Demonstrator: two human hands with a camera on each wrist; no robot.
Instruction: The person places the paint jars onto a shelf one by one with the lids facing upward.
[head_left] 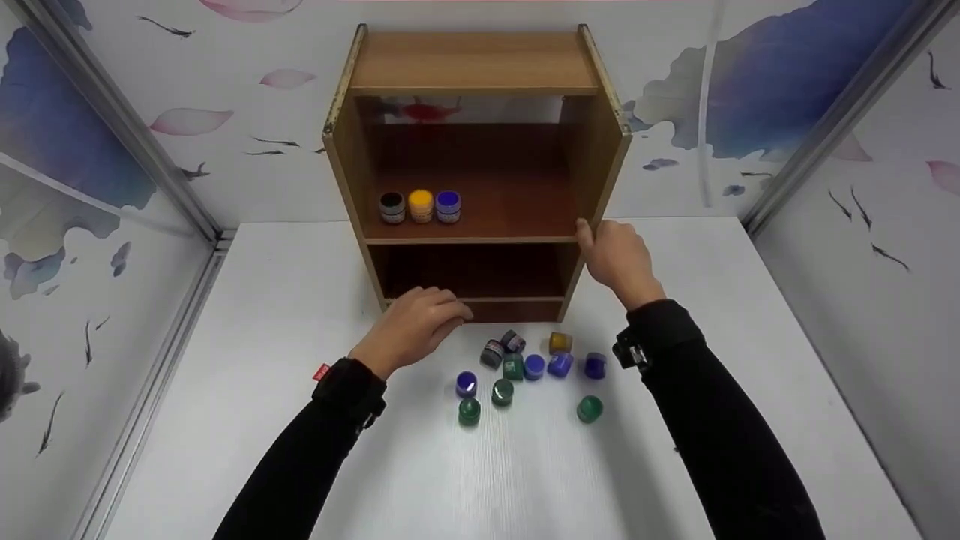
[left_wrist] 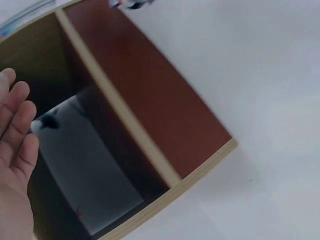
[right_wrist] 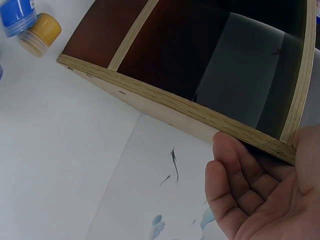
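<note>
A small wooden shelf unit (head_left: 474,64) stands on the white table. My right hand (head_left: 619,259) grips its right side panel at the middle board, thumb on the front edge; in the right wrist view the fingers (right_wrist: 225,185) curl along the panel's outer side. My left hand (head_left: 415,328) hovers before the lower compartment with fingers loosely bent, nothing in them. On the middle board, toward the left, sit a black-lidded paint jar (head_left: 391,208), a yellow paint jar (head_left: 421,206) and a blue-lidded paint jar (head_left: 448,207) in a row.
Several small paint jars lie scattered before the shelf unit, among them a yellow jar (head_left: 560,343), a dark jar (head_left: 492,353), a blue jar (head_left: 466,384) and a green jar (head_left: 589,409). Patterned wall panels (head_left: 285,172) with metal frame posts (head_left: 127,112) enclose the white table (head_left: 285,300).
</note>
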